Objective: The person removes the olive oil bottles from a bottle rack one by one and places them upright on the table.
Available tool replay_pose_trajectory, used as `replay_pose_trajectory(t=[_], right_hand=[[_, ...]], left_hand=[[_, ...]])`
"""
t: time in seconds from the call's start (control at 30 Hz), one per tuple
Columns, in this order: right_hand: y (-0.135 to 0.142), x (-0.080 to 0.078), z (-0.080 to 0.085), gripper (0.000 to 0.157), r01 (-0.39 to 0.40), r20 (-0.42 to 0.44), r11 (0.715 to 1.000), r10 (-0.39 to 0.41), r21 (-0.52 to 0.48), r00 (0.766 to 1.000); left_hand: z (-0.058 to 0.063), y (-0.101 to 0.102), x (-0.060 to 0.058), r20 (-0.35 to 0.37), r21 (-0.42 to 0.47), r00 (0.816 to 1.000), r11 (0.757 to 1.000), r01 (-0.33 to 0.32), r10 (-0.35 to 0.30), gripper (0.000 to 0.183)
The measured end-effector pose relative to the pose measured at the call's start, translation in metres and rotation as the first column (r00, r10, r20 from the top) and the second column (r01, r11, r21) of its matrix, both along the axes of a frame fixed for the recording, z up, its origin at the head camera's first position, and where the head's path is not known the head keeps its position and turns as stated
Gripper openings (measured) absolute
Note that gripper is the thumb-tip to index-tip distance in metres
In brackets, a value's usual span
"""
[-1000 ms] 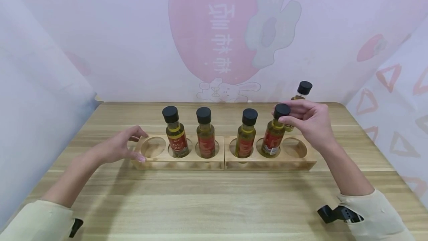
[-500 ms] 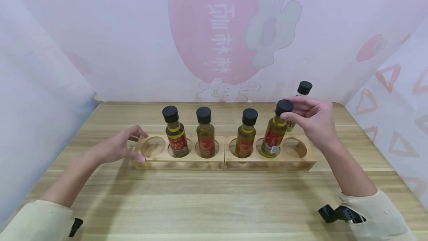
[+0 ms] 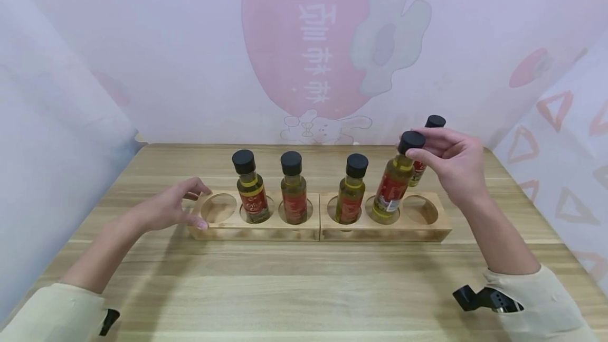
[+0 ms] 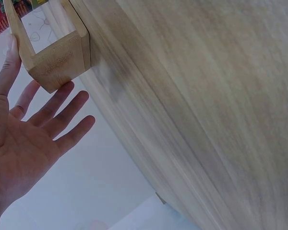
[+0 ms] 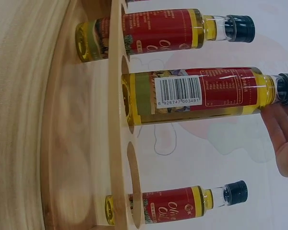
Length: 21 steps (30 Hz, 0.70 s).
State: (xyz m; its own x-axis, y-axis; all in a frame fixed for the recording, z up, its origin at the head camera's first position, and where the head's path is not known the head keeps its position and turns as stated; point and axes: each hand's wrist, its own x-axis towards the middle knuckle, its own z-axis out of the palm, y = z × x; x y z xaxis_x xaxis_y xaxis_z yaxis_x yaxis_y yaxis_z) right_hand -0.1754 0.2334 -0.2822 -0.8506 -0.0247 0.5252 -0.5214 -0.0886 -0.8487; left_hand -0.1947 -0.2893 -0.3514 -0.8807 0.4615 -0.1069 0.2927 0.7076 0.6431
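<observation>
My right hand [image 3: 453, 165] pinches the black cap of an olive oil bottle [image 3: 393, 186] between thumb and fingers. This bottle leans right, its base raised to the level of the middle hole in the right wooden rack [image 3: 434, 234]. In the right wrist view its barcode label [image 5: 178, 91] faces the camera. Another olive oil bottle [image 3: 350, 202] stands in that rack's left hole. At the left end of the left wooden rack [image 4: 60, 62], my left hand [image 3: 166, 207] holds the end across its width, thumb at the front side and fingertips at the back corner.
Two more olive oil bottles [image 3: 253, 199] stand in the left rack's middle and right holes. Behind the right rack, partly hidden by my right hand, is another bottle [image 3: 418, 173]. The racks sit end to end on a wooden table [image 3: 304, 289], with a printed curtain [image 3: 190, 67] behind.
My right hand has moved up and to the right, raising the pinched bottle partly out of its hole. The left hand keeps its place at the rack end.
</observation>
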Motion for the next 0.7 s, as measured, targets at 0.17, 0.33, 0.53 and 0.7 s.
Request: replay_pose_trajectory(t=[0.17,0.33,0.53,0.7], right_hand=[[0.001,-0.002,0.005,0.033,0.001,-0.01,0.998,-0.001,-0.056,1.0],[0.002,-0.004,0.009,0.032,0.01,-0.025,0.995,-0.012,-0.096,1.0],[0.004,-0.008,0.011,0.03,-0.026,-0.051,0.989,0.019,-0.147,0.999],[0.002,-0.012,0.012,0.031,0.028,-0.04,0.988,-0.034,-0.152,0.999]], left_hand=[[0.0,0.0,0.0,-0.001,0.003,1.0,1.0,0.0,0.0,0.07],[0.0,0.001,0.001,-0.004,0.0,1.0,1.0,-0.003,0.003,0.07],[0.001,0.001,0.001,0.003,0.002,1.0,1.0,-0.005,0.005,0.07],[0.001,0.001,0.0,0.002,-0.001,1.0,1.0,-0.003,0.003,0.07]])
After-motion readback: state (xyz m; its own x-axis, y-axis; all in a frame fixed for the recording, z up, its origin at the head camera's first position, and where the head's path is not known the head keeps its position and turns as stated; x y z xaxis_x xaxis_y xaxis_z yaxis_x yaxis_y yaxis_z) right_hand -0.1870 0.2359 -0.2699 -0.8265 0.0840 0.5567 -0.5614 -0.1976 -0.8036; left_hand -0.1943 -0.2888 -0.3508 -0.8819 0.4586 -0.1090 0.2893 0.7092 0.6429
